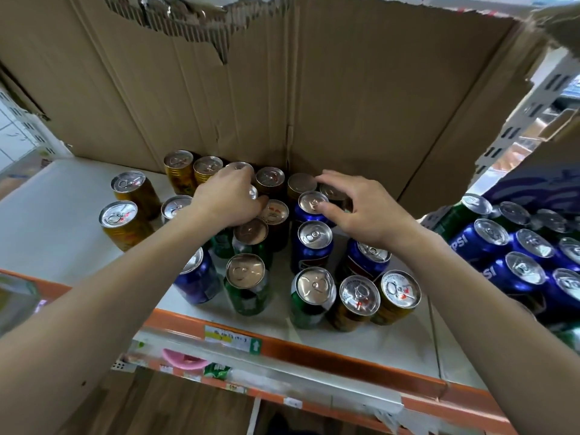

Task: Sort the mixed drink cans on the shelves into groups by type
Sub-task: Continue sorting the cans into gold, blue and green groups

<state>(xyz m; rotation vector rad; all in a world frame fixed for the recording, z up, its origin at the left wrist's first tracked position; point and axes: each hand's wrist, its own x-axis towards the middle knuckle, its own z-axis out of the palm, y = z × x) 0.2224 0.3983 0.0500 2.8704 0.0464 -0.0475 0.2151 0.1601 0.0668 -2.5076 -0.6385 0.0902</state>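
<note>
Cans of mixed type crowd a white shelf (56, 215) backed by torn cardboard (314, 89). The left hand (227, 199) reaches over the middle rows, fingers curled down around the top of a can almost wholly hidden beneath the palm, so its type cannot be told. The right hand (354, 205) hovers with fingers spread, thumb touching the lid of a blue Pepsi can (310, 205), not yet gripping it. Gold cans (120, 224) stand grouped at left; sorted blue cans (489, 237) fill the right side; green cans (248, 287) stand near the orange front edge (314, 350). Risk: neighbouring cans stand touching, so a lift or a trailing forearm could likely topple one off the front.
</note>
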